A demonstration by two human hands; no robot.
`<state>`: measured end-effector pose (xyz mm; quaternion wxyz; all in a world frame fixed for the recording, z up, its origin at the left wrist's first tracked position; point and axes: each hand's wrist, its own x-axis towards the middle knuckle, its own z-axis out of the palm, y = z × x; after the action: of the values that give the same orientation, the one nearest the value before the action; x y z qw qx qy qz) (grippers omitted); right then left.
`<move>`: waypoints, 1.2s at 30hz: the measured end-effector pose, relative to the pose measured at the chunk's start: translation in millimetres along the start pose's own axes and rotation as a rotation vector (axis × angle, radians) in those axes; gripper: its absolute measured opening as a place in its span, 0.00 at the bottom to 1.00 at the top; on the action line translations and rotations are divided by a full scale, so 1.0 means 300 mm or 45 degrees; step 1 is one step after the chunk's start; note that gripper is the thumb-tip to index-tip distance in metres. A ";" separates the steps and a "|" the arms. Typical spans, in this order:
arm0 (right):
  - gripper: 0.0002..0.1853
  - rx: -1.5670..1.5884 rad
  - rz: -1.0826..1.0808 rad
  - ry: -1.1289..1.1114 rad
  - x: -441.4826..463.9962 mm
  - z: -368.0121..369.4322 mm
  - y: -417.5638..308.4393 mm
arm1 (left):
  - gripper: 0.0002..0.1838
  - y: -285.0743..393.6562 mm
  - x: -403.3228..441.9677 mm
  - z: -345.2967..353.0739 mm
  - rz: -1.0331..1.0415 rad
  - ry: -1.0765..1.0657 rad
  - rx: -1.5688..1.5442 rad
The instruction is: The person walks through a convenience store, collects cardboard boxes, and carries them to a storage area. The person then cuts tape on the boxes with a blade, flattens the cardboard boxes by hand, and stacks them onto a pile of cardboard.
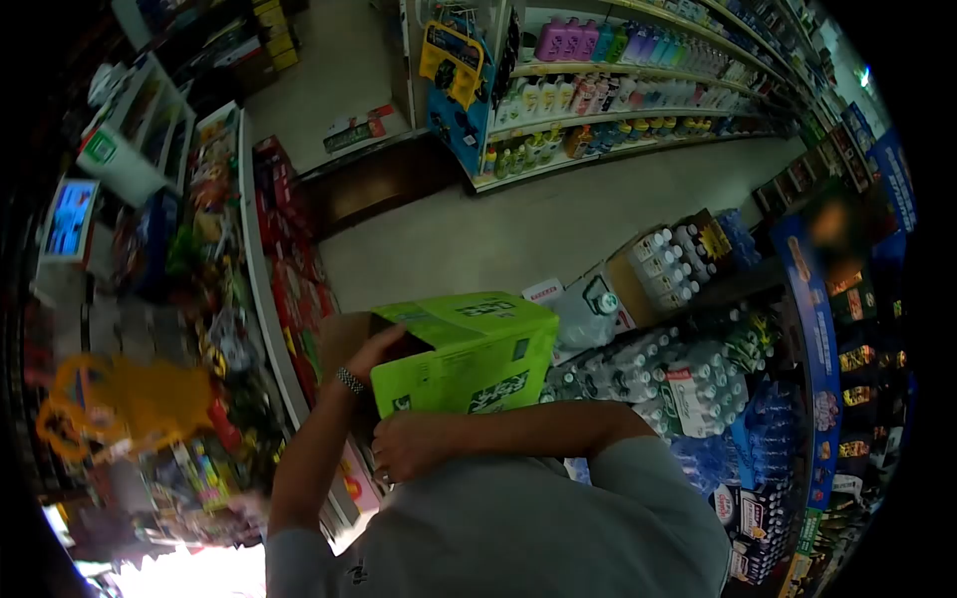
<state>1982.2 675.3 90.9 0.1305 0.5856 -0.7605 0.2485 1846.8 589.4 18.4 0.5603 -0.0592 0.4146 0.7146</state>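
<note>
A bright green carton (469, 349) is tilted in front of my chest, its left end open with a brown flap folded out and a dark inside. My left hand (373, 356), with a watch on the wrist, grips the carton at that open end, its fingertips partly hidden at the edge. My right forearm runs along the near side of the carton. My right hand (407, 445), with a ring on a finger, is curled around the carton's lower left edge.
Shrink-wrapped bottles (663, 384) and a large clear jug (586, 314) stand to the right. Shelves of colourful bottles (598, 95) are ahead. A counter edge (261, 299) with red boxes (294, 289) runs along the left. Floor (469, 229) shows between them.
</note>
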 end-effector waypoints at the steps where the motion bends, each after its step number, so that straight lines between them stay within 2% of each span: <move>1: 0.03 0.031 -0.064 0.006 0.015 -0.008 0.100 | 0.26 0.066 0.057 0.002 -0.008 -0.006 0.016; 3: 0.03 0.049 -0.121 0.023 0.041 0.001 0.302 | 0.28 0.190 0.160 0.014 0.267 -0.098 -0.384; 4: 0.04 0.068 -0.173 0.065 0.056 -0.001 0.420 | 0.25 0.282 0.208 0.009 0.253 0.008 -0.501; 5: 0.05 0.089 -0.216 0.107 0.069 -0.007 0.527 | 0.25 0.347 0.264 -0.022 0.237 -0.008 -0.479; 7: 0.07 0.096 -0.207 0.126 0.076 -0.088 0.789 | 0.27 0.537 0.419 -0.073 0.548 -0.023 -0.467; 9: 0.11 0.555 -0.016 0.510 0.129 -0.200 0.935 | 0.30 0.684 0.480 -0.137 0.536 0.008 -0.530; 10: 0.14 0.637 0.061 0.598 0.141 -0.313 1.023 | 0.33 0.751 0.486 -0.166 0.579 0.041 -0.600; 12: 0.11 0.345 0.219 0.679 0.094 -0.542 1.255 | 0.35 0.902 0.459 -0.203 0.628 0.042 -0.685; 13: 0.06 0.311 0.429 0.531 0.010 -0.617 1.406 | 0.37 0.975 0.439 -0.232 0.657 0.033 -0.734; 14: 0.07 0.380 0.855 1.056 -0.085 -0.644 1.517 | 0.41 1.026 0.441 -0.308 0.693 -0.038 -0.686; 15: 0.08 0.035 1.190 1.144 -0.158 -0.736 1.636 | 0.41 1.092 0.434 -0.343 0.762 -0.006 -0.716; 16: 0.05 -0.222 1.318 1.095 -0.234 -0.827 1.777 | 0.43 1.165 0.431 -0.368 0.756 -0.074 -0.656; 17: 0.03 -0.143 1.588 1.118 -0.351 -0.848 1.876 | 0.46 1.218 0.416 -0.389 0.735 -0.143 -0.581; 18: 0.04 0.127 1.711 1.172 -0.482 -0.795 1.989 | 0.48 1.251 0.430 -0.487 0.576 -0.186 -0.632; 19: 0.07 0.401 1.836 1.216 -0.560 -0.736 2.087 | 0.48 1.311 0.464 -0.523 0.593 -0.164 -0.651; 21: 0.21 0.837 2.176 0.730 -0.575 -0.664 2.168 | 0.48 1.454 0.554 -0.593 0.509 -0.294 -0.673; 22: 0.21 0.847 2.154 0.698 -0.577 -0.609 2.228 | 0.46 1.473 0.627 -0.703 0.460 -0.315 -0.647; 23: 0.22 1.244 2.118 1.040 -0.561 -0.566 2.288 | 0.46 1.526 0.692 -0.779 0.501 -0.307 -0.653; 25: 0.26 2.047 1.946 1.699 -0.554 -0.489 2.435 | 0.41 1.647 0.840 -0.921 0.320 -0.226 -0.559; 26: 0.26 2.044 1.960 1.661 -0.539 -0.497 2.522 | 0.39 1.771 0.879 -0.954 0.235 -0.050 -0.482; 27: 0.27 2.010 1.887 1.741 -0.515 -0.498 2.621 | 0.38 1.898 0.919 -0.988 0.138 0.118 -0.411; 28: 0.28 1.977 1.816 1.830 -0.478 -0.499 2.711 | 0.38 2.027 0.976 -1.007 0.197 0.290 -0.279; 30: 0.29 1.958 1.867 1.931 -0.415 -0.548 2.791 | 0.43 2.299 1.032 -0.940 0.591 0.378 0.028; 31: 0.31 1.924 1.916 2.011 -0.386 -0.589 2.879 | 0.43 2.415 1.090 -0.968 0.601 0.382 0.009; 33: 0.32 1.893 1.906 1.953 -0.347 -0.665 2.992 | 0.45 2.594 1.146 -0.982 0.721 0.978 0.609; 34: 0.34 1.860 1.890 1.918 -0.323 -0.685 3.038 | 0.50 2.719 1.150 -0.980 0.531 1.046 0.864; 35: 0.34 1.885 1.887 1.933 -0.302 -0.709 3.070 | 0.50 2.848 1.132 -0.972 0.516 1.056 0.884; 36: 0.35 1.790 1.961 1.900 -0.292 -0.735 3.109 | 0.53 2.967 1.115 -0.970 0.387 0.989 0.988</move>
<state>1094.9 1042.5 23.8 0.0105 -0.3411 -0.3502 0.8723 857.6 624.1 114.2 0.2382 -0.0471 0.8261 0.5085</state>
